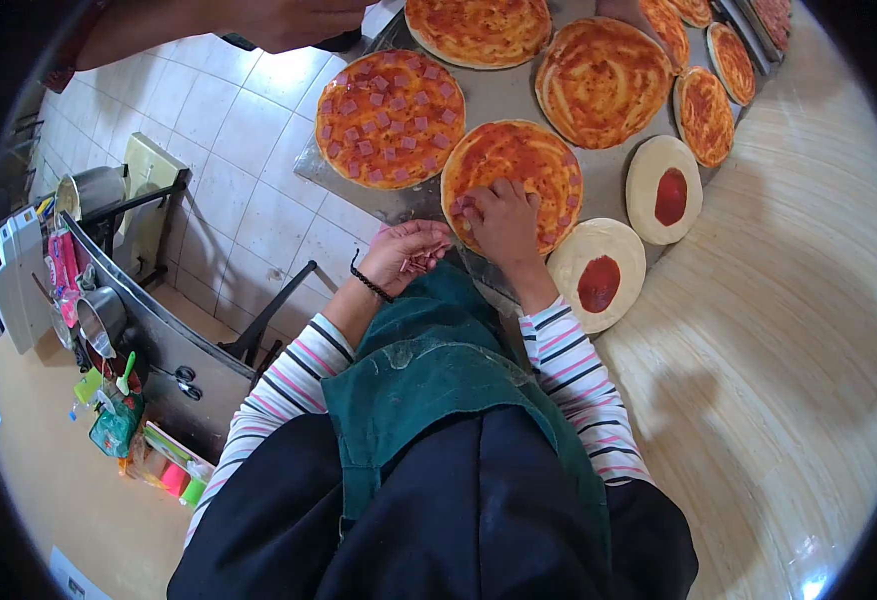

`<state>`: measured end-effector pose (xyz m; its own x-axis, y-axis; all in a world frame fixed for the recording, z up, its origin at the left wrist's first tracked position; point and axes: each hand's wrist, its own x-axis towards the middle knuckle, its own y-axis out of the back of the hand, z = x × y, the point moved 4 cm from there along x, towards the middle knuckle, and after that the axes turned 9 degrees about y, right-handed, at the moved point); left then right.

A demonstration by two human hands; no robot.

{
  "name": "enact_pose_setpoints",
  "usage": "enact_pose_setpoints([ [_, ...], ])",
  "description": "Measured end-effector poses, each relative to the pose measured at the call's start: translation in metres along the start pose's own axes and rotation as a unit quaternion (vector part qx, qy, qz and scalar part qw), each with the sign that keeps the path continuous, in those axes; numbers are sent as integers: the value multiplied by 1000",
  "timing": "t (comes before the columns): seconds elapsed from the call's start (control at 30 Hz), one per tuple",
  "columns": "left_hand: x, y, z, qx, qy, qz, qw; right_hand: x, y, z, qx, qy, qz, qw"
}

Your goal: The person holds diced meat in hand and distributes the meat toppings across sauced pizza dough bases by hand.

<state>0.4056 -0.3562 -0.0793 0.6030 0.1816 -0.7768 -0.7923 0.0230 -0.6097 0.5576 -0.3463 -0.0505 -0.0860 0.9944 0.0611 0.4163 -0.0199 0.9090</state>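
My left hand (406, 257) is curled round a small pile of diced ham (418, 263), just off the table's near edge. Over a sauced pizza base (524, 150) is my right hand (504, 225), its fingers bent together and pink ham bits showing at the fingertips. A few ham cubes lie along that base's right rim. To its upper left, another pizza (391, 118) is dotted all over with ham cubes. Close to my right wrist sits a pale dough round (614, 262) with a red sauce patch (600, 285) in its middle.
More sauced bases (604, 82) and a second dough round (665, 190) crowd the metal table (599, 170). Another person's hand (299, 22) hangs at upper left; a further hand (627, 10) shows at the top. Scissors (189, 382) are on the left unit's side.
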Motion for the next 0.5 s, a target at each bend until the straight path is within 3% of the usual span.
enact_pose_setpoints([
  [0.23,-3,2,2,-20,-3,9,1000,9,3,2,18,0,-34,999],
  [0.3,-4,4,4,-20,-12,3,1000,16,5,8,69,-53,-30,996],
  [0.5,-4,9,5,-16,-18,-4,1000,41,3,10,-1,-38,-21,999],
])
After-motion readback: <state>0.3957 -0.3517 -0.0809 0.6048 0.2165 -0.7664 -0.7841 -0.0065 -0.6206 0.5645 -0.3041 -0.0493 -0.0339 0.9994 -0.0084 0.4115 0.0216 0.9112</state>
